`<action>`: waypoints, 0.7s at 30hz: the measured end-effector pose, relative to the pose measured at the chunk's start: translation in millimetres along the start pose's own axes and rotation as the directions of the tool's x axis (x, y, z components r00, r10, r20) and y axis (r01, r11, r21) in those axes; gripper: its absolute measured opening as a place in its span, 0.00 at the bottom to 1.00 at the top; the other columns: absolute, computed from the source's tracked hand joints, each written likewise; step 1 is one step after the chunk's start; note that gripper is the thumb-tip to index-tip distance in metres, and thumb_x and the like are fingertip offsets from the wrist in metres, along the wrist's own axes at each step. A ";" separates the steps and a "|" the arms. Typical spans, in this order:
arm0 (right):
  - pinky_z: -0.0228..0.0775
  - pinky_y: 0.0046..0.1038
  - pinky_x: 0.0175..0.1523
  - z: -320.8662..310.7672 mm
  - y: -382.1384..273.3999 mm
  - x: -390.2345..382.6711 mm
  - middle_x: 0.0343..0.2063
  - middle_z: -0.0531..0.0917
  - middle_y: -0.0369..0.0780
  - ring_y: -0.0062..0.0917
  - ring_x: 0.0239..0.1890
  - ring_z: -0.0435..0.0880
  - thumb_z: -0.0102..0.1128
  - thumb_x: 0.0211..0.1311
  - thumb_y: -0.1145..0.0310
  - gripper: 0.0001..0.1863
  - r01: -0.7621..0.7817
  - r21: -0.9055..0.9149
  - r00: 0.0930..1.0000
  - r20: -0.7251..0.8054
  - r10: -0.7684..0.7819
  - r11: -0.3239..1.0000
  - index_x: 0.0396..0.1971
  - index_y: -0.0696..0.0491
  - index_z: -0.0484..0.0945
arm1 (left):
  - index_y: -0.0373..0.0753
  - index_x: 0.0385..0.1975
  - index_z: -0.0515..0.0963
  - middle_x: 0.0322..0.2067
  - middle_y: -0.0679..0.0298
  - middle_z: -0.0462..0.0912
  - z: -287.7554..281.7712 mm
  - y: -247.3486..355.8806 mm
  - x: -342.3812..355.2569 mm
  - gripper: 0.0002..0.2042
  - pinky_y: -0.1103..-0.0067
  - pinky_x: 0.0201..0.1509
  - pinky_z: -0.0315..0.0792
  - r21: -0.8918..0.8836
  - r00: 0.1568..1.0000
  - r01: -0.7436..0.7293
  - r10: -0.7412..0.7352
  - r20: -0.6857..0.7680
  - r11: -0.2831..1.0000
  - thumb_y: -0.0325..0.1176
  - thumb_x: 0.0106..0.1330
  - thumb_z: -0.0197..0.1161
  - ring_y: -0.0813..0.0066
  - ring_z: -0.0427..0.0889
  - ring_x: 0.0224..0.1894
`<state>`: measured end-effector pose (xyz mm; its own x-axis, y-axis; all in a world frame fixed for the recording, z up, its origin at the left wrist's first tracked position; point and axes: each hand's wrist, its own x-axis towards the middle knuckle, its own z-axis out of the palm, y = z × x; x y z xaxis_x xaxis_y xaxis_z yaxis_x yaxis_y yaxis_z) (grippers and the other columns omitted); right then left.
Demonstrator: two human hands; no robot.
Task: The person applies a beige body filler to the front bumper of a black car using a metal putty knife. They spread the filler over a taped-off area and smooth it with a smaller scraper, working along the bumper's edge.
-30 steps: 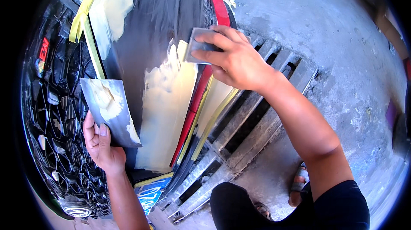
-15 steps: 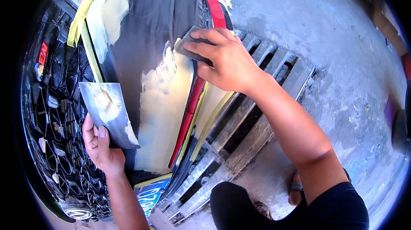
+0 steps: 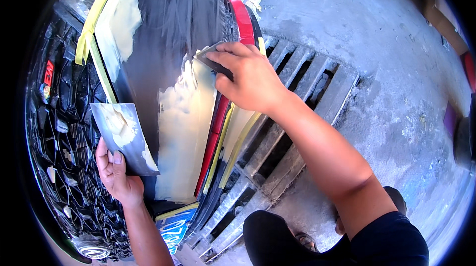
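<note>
My left hand (image 3: 121,179) holds up a thin grey putty board (image 3: 133,156) by its lower end, thumb on the near face. A lump of cream body filler (image 3: 120,126) is smeared on the board. My right hand (image 3: 252,77) grips a dark flat spreader (image 3: 216,63), its edge at the top of a broad cream filler patch (image 3: 186,137). This patch covers the lower part of a dark car bumper panel (image 3: 166,23); its upper border is ragged. Another filler patch (image 3: 119,21) lies at the panel's upper left.
Yellow masking tape (image 3: 103,11) edges the panel beside a black grille (image 3: 69,152). Along the panel's right runs a red trim strip (image 3: 212,139). A blue licence plate (image 3: 176,226) sits below. Right of the car, a slatted drain grate (image 3: 287,132) is set in the concrete floor (image 3: 396,78).
The view has shifted slightly, so the car sits a little lower and further left. The spreader shows less of its face, tilted differently in my right hand. My left hand still holds the board.
</note>
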<state>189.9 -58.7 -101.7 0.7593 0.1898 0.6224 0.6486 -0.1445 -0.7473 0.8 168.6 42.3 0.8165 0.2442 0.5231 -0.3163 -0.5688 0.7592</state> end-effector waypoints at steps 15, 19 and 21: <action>0.66 0.39 0.60 6.5 -15.9 -27.1 0.51 0.77 0.49 0.46 0.53 0.75 0.54 0.54 0.71 0.22 -0.146 0.135 0.989 0.019 0.145 0.980 0.51 0.58 0.77 | 0.26 0.61 0.62 0.57 0.52 0.73 0.2 0.2 0.4 0.24 0.73 0.67 0.60 0.023 1.000 -0.017 0.017 -0.016 1.000 0.29 0.68 0.55 0.69 0.72 0.59; 0.66 0.38 0.60 27.2 -30.4 -34.1 0.51 0.76 0.50 0.45 0.52 0.76 0.55 0.55 0.70 0.22 -0.181 0.151 0.983 -0.005 0.184 0.972 0.51 0.58 0.76 | 0.26 0.61 0.62 0.57 0.52 0.73 0.9 -0.6 0.3 0.24 0.73 0.67 0.60 0.015 0.999 -0.026 0.026 -0.022 1.000 0.29 0.68 0.55 0.68 0.72 0.59; 0.67 0.38 0.59 33.8 -40.1 -52.9 0.52 0.76 0.50 0.46 0.53 0.75 0.56 0.56 0.70 0.22 -0.233 0.154 0.972 0.012 0.235 0.960 0.52 0.58 0.76 | 0.26 0.61 0.62 0.57 0.53 0.73 0.7 -0.4 1.0 0.24 0.73 0.66 0.61 0.012 0.999 -0.029 0.029 -0.022 1.000 0.29 0.68 0.55 0.68 0.72 0.58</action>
<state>122.0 -30.1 -112.5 0.8896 0.1618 0.4270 0.4375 -0.0339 -0.8986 2.1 168.6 42.2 0.7959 0.2450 0.5536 -0.3342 -0.5847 0.7392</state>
